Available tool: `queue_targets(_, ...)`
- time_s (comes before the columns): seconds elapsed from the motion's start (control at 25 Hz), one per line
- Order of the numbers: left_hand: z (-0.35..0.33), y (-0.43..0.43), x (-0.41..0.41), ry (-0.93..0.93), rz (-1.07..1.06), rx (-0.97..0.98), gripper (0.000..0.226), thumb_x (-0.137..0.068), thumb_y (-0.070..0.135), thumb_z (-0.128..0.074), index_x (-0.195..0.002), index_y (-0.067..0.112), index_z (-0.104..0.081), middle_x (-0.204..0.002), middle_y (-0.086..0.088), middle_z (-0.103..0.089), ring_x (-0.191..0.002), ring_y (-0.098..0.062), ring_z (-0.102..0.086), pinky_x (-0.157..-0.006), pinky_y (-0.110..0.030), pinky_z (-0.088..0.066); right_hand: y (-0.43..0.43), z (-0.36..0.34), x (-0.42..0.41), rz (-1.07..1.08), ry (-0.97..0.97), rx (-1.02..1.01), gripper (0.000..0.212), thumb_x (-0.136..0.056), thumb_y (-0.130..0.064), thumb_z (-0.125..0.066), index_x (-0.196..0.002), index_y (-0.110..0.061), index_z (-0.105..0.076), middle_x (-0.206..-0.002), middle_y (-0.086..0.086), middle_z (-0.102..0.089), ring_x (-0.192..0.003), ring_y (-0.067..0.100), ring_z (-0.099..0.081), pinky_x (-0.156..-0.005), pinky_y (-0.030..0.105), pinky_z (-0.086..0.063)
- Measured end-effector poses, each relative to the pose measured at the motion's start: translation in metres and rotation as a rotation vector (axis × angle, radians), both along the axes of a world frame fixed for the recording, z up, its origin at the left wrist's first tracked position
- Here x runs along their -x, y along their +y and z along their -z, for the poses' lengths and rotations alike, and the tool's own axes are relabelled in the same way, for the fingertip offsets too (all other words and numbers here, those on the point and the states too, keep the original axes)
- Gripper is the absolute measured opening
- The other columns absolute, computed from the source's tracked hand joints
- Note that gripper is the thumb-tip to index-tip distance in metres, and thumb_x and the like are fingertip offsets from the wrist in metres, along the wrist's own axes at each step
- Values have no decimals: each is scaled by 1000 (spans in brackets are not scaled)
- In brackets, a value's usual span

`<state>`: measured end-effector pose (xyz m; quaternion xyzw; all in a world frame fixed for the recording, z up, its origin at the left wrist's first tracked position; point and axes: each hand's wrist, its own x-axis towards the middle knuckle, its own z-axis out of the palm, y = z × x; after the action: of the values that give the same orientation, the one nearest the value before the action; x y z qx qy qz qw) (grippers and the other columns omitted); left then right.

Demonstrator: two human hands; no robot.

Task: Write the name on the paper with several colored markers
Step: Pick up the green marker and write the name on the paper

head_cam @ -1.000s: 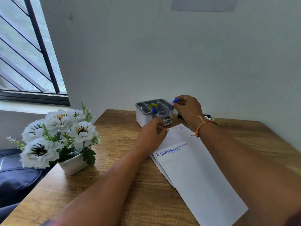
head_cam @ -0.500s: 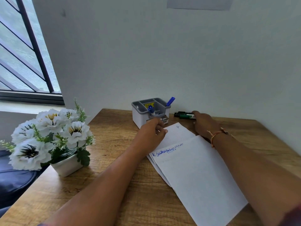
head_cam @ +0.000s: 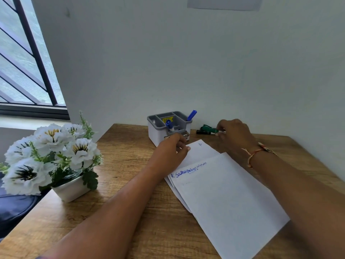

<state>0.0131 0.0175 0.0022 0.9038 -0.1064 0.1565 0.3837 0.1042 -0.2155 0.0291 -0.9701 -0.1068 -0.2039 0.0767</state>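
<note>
White paper sheets (head_cam: 224, 195) lie stacked on the wooden table, the top one carrying a name in blue ink (head_cam: 188, 170) near its upper left corner. My left hand (head_cam: 170, 152) rests with curled fingers on the sheets' far corner. My right hand (head_cam: 234, 135) reaches to the back of the table and pinches a green marker (head_cam: 210, 129), lifted slightly above a black marker (head_cam: 202, 132) that lies by the wall. A blue marker (head_cam: 192, 115) leans in the grey organiser (head_cam: 169, 128), and another blue one (head_cam: 168, 125) stands in its front slot.
A white pot of white artificial flowers (head_cam: 50, 157) stands at the table's left edge. The wall runs directly behind the organiser. A window with dark bars (head_cam: 28, 58) is at the far left. A dark seat (head_cam: 13, 208) sits below the table's left side.
My right hand left the blue marker in the organiser, moved right to the markers by the wall and took hold of the green one. My left hand stayed on the paper.
</note>
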Motion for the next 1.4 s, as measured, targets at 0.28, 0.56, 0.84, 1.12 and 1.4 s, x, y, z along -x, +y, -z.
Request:
queue_targets(0.28,-14,-14,14,-117,92,86,43,-93,49,-53,-126,23,-49,-101,11,-67,-95,-3,-62,-83,-19,-50,5,-35,100,-325,-16,-117,16,-90,-29,-72,-104,-23,-67,-97,-3,-69,-86,20,-63,-74,38,-53)
queue_targets(0.56,-16,-17,16,-70,214,91,14,-94,25,-61,-106,19,-63,-88,13,-68,-78,5,-67,-70,-11,-53,-7,-25,135,-298,66,-593,22,-77,-28,-88,-97,-27,-77,-90,-15,-75,-82,2,-70,-64,4,-46)
queue_targets(0.84,-19,-18,23,-52,225,190,16,-89,21,-66,-104,23,-60,-95,9,-71,-84,-1,-69,-75,-20,-57,-11,2,118,-552,491,-1675,43,-71,-16,-81,-108,5,-74,-113,21,-72,-114,37,-66,-99,36,-58)
queue_targets(1.12,-19,-26,31,-36,333,107,21,-85,20,-70,-105,17,-63,-94,13,-70,-86,3,-68,-79,-15,-55,0,8,133,-508,506,-1276,34,-80,-47,-65,-101,-24,-79,-99,4,-80,-93,21,-77,-82,34,-62)
queue_targets(1.4,-20,-36,38,-28,394,-6,25,-89,27,-65,-113,35,-61,-88,26,-65,-85,6,-63,-76,-10,-50,6,5,141,-406,475,-1306,42,-76,-56,-61,-96,-22,-75,-87,8,-80,-81,23,-79,-69,29,-64)
